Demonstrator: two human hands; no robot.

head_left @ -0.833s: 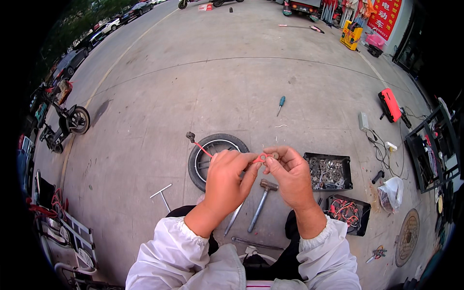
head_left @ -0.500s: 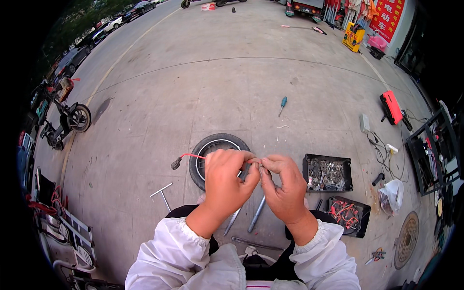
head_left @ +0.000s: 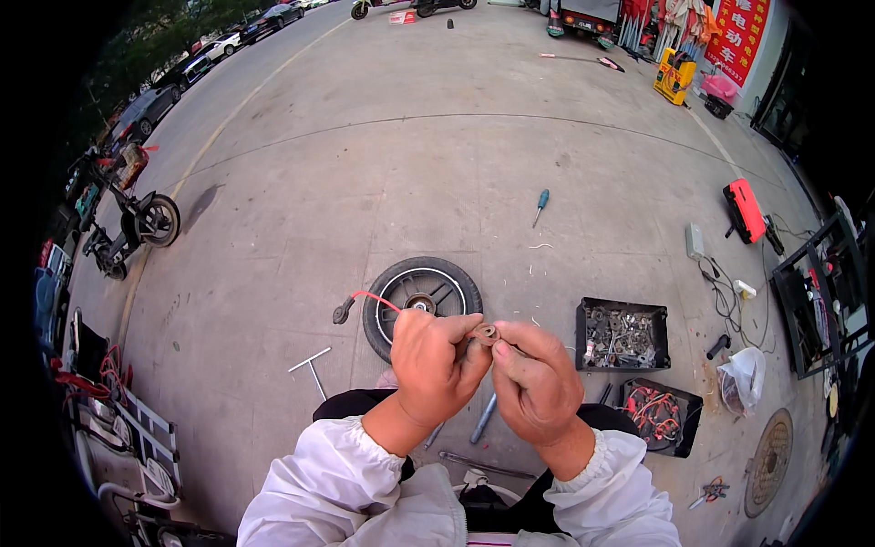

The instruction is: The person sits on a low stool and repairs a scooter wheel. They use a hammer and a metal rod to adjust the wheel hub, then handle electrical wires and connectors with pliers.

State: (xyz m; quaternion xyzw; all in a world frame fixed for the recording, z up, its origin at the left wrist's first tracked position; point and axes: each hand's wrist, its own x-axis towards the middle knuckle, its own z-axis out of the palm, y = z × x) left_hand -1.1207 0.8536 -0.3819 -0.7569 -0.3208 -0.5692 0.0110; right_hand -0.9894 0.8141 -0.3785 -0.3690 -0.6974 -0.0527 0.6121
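My left hand (head_left: 425, 361) is closed on a short red wire (head_left: 377, 297). One end of the wire sticks out on the left and carries a dark, round terminal (head_left: 342, 314). Between the fingertips of both hands sits a small brownish ring-shaped piece (head_left: 488, 335), which looks like a ring terminal; whether the wire joins it is hidden by the fingers. My right hand (head_left: 540, 387) pinches this piece from the right with thumb and forefinger. Beneath and beyond the hands, a spoked wheel with a black tyre (head_left: 467, 284) lies flat on the pavement.
At right stand a black tray of small metal parts (head_left: 665, 363) and another of red wires (head_left: 694, 428). A T-handle wrench (head_left: 316, 378) lies left. A screwdriver (head_left: 541, 208) lies ahead; a red case (head_left: 746, 210), plastic bag (head_left: 743, 374) and pliers (head_left: 709, 492) are rightward.
Both hands have come down slightly and turned, so the ring-shaped piece now shows its round face between the fingertips. The view has shifted a little.
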